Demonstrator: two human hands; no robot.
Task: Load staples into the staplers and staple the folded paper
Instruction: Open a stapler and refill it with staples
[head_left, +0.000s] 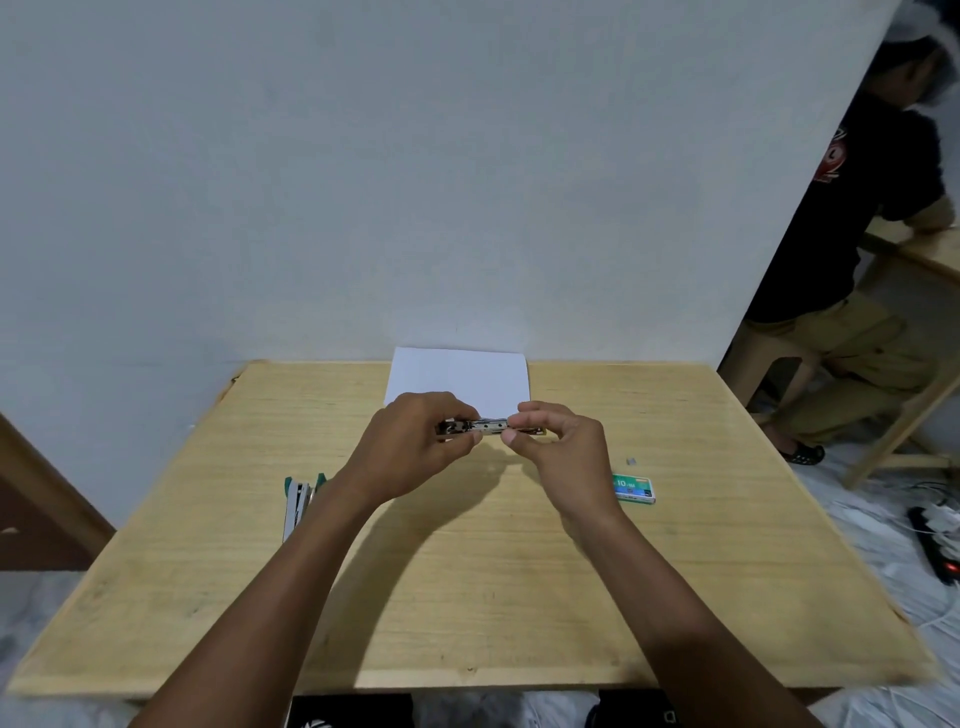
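Observation:
A small metal stapler (488, 426) is held level above the middle of the wooden table (467, 571). My left hand (415, 441) grips its left end, and my right hand (558, 447) pinches its right end with thumb and fingers. Whether a staple strip sits between my right fingers is hidden. The folded white paper (457, 376) lies at the table's far edge, just behind my hands. A green and white stapler (298, 501) lies open on the table to the left, beside my left forearm. A green staple box (634, 487) and a small loose clump of staples (631, 459) lie to the right.
A white wall rises directly behind the table. At the right a seated person (857, 260) leans on another wooden table (930, 249). A power strip and cables (935, 540) lie on the floor at the right. Something brown and wooden (36, 493) stands at the left.

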